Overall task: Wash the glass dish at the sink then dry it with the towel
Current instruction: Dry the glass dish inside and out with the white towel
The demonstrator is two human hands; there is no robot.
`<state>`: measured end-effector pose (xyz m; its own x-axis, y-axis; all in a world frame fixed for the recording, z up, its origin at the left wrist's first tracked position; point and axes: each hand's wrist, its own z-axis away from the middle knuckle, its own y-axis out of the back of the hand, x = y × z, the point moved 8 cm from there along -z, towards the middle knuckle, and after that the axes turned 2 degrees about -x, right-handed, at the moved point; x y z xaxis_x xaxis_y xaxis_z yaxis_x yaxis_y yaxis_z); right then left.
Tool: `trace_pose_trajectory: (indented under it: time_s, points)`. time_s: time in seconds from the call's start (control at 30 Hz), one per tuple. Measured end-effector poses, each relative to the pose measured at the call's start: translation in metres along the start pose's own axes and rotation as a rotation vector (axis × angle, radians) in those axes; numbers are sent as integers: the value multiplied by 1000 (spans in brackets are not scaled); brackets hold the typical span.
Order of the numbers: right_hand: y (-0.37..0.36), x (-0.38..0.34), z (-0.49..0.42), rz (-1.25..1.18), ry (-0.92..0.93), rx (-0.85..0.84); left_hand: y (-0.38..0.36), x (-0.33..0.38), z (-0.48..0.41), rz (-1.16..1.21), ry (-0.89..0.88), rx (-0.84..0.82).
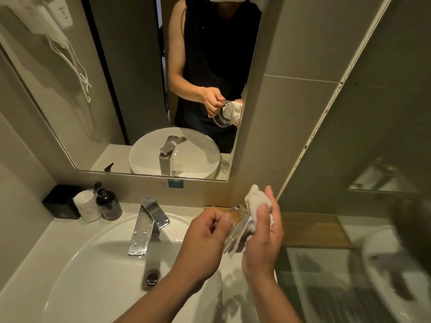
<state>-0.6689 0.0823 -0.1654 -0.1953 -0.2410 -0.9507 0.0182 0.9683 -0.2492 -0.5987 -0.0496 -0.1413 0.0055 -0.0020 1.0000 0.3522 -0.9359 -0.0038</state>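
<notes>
glass dish [235,226] tilted on edge, left hand [205,238] pinching rim; right hand [263,236] pressing towel [255,199]

Open basin [98,264] lies clear beneath the hands; faucet [149,226] and corner bottles [108,203] crowd the bench's rear left.

the faucet [149,223] stands behind the sink [98,271] basin; the soap bottle [107,202] sits left of it, the mirror [149,89] above, both hands right.

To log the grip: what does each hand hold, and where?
Left hand pinches the glass dish at its rim; right hand presses the towel against it.
</notes>
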Motion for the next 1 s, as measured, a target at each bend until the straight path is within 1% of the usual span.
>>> trace_pose_trajectory:
  time_s: [0.07, 0.13, 0.2, 0.27, 0.33, 0.4, 0.47, 0.53, 0.63, 0.7, 0.77, 0.9, 0.97, 1.0]
  points:
    - [-4, 5, 7, -17, -44, 28, -1, -1, 3, 48, -21, 77]
    - [-9, 7, 17, 21, -61, 23, -3, -1, 4, 60, -57, 125]
    - [-13, 14, 30, 45, -92, -20, -2, 2, 0, 48, -91, 173]
    - [-18, 20, 45, 71, -132, -101, 1, 3, -8, 43, -106, 203]
    - [-22, 18, 52, 110, -135, -151, 2, 0, -16, 34, -81, 199]
    - [-20, 3, 45, 162, -31, -132, -3, -9, -18, 65, -28, 170]
    - [-14, -11, 27, 162, 68, -77, -9, -13, -14, 63, -29, 147]
    - [-3, -6, 10, 104, 40, -27, -15, -13, -12, 62, -59, 130]
    - [8, 19, 6, 66, -82, -25, -19, -18, -15, 128, -39, 100]
    - [16, 32, 15, 168, -88, -51, -21, -27, -19, 160, -3, 82]
    - [25, 46, 22, 277, -109, -112, -21, -40, -24, 238, 61, 85]
    - [58, 91, 23, 596, -184, -334, -17, -67, -39, 349, 164, 112]
    - [81, 120, 26, 799, -189, -404, -16, -75, -43, 288, 145, 101]
    - [93, 136, 29, 905, -182, -424, -15, -77, -44, 197, 116, 84]
